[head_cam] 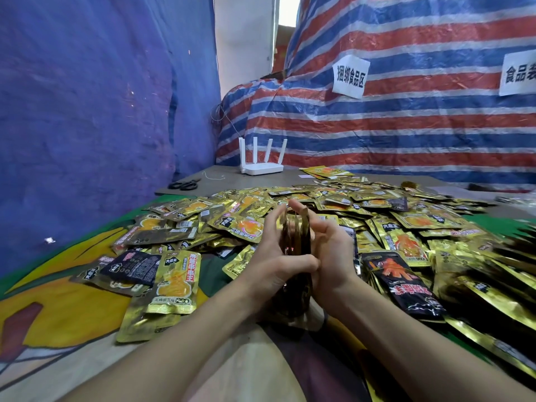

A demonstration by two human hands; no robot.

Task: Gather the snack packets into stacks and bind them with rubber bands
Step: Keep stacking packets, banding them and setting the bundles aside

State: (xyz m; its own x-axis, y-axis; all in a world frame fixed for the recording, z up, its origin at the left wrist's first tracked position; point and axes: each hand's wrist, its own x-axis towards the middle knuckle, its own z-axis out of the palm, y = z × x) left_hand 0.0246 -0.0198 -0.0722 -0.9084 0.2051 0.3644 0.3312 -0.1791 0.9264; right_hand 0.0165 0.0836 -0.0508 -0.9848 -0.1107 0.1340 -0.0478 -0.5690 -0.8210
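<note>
The stack [295, 239] stood on edge between both hands: left hand [272, 256] clamped round it, right hand [332, 250] pressing it with straight fingers. Loose packets [377, 204] crowded ahead and right; bare mat [58, 309] lay left.

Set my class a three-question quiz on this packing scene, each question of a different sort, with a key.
1. True or false: the stack of packets is held between the left hand and the right hand.
2. What lies left of the white router: A scissors, B a cup, C a phone?
3. Fill in: most loose packets are ___-coloured.
Key: 1 true; 2 A; 3 gold.
</note>
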